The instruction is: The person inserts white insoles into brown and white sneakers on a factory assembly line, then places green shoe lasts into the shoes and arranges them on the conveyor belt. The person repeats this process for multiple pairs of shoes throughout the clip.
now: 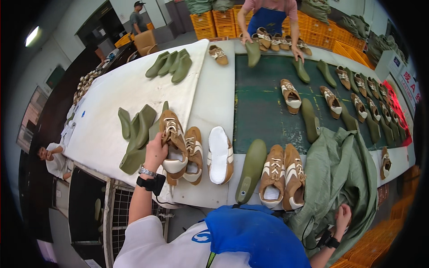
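Observation:
My left hand is closed on a brown sneaker with cream stripes and laces, tilted heel toward me. Another brown sneaker stands right beside it. Farther right, a sneaker with a white sole-shaped sheet over its top lies on the table, then a green shoe last and a pair of brown sneakers. On the right, my right hand is against a large crumpled green cloth, its fingers curled at the fabric. The cloth partly covers the table's edge.
Green lasts sit left of my left hand, more farther back. A dark green conveyor belt carries rows of lasts and sneakers. Across it a co-worker's hands handle lasts. A wire-mesh cart stands lower left; orange crates line the back.

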`<state>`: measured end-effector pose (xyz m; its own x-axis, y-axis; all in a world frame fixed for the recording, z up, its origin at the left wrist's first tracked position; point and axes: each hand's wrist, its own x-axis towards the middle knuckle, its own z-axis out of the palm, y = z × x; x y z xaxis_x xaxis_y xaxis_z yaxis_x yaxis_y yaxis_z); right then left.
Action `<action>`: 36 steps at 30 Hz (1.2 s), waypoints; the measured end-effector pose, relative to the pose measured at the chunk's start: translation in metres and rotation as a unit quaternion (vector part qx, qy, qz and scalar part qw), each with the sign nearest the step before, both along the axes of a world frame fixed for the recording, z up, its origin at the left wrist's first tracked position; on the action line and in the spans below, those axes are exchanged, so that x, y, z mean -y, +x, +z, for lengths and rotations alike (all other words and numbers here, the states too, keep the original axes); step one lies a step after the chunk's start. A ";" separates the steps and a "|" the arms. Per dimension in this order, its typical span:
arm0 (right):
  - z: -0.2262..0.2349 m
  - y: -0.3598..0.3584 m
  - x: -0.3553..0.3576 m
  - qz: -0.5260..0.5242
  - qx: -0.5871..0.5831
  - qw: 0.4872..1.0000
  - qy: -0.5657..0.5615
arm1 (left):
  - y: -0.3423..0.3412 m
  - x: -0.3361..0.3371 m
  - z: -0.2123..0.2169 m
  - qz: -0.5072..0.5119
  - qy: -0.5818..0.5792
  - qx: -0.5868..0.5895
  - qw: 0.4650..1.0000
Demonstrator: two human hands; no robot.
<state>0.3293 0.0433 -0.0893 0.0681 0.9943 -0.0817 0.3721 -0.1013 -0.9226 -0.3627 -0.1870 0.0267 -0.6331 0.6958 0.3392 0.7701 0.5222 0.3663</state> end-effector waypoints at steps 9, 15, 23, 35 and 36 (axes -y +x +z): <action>-0.187 0.159 0.046 -0.115 0.107 0.974 -0.163 | -0.013 0.005 0.025 0.053 0.122 0.112 0.985; -0.236 0.151 0.069 -0.242 0.357 0.879 -0.203 | 0.024 -0.017 0.026 -0.034 0.078 0.029 0.996; -0.197 0.140 0.067 -0.257 0.253 0.907 -0.220 | 0.036 -0.028 0.029 -0.051 0.089 0.120 0.987; -0.150 0.079 0.068 -0.239 0.397 0.835 -0.296 | 0.192 -0.132 -0.011 -0.317 0.079 0.297 0.897; -0.146 0.078 0.069 -0.238 0.411 0.834 -0.281 | 0.210 -0.144 -0.022 -0.336 0.019 0.263 0.904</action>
<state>0.4070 -0.0260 -0.2357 0.7064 0.6595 -0.2570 0.6502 -0.7481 -0.1328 -0.1525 -0.0433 0.0049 -0.1525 0.9776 0.1454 0.6227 -0.0192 0.7823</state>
